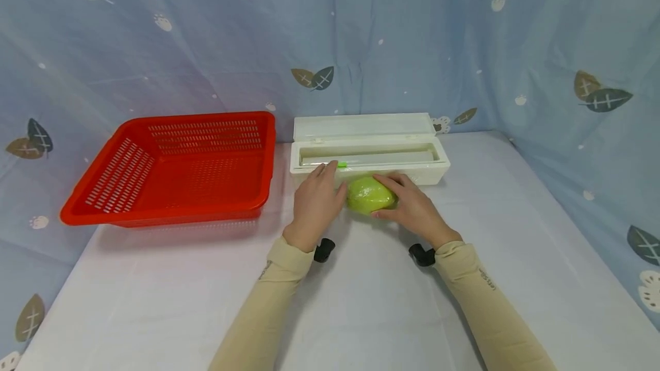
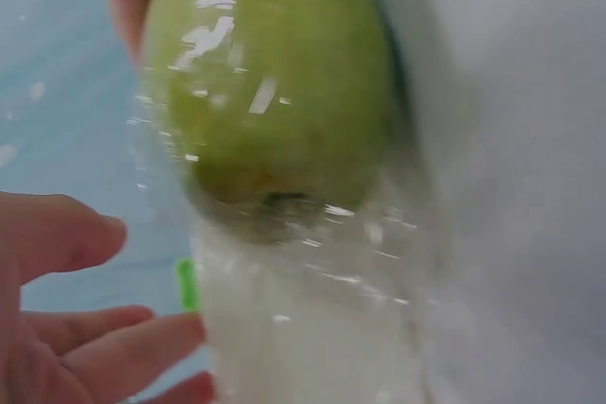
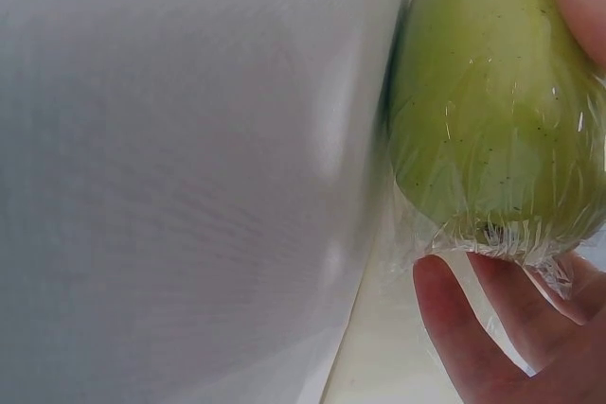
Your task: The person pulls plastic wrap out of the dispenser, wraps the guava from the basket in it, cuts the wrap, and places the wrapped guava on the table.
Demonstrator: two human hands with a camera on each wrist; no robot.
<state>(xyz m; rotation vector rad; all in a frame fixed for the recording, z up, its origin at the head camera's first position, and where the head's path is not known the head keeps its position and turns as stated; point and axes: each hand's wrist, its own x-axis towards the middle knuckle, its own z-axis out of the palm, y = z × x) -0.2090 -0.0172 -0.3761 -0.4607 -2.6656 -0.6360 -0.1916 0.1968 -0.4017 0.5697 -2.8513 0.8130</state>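
Note:
A green, oval, mango-like fruit (image 1: 368, 196) wrapped in clear cling film lies in front of a white cling film dispenser (image 1: 423, 176) with its lid raised. My right hand (image 1: 415, 208) grips the fruit's right end between thumb and fingers; in the right wrist view its fingers (image 3: 445, 314) touch the bunched film. On the other side my left hand (image 1: 315, 202) has loosely extended fingers. They reach the dispenser's front edge beside a small green slider (image 1: 342, 165), also in the left wrist view. Whether they touch the slider I cannot tell.
To the left stands a red plastic basket (image 1: 252, 205) with slotted walls, close to the dispenser. A white cloth (image 1: 361, 314) covers the table. Blue patterned curtain (image 1: 387, 33) hangs behind and along the sides.

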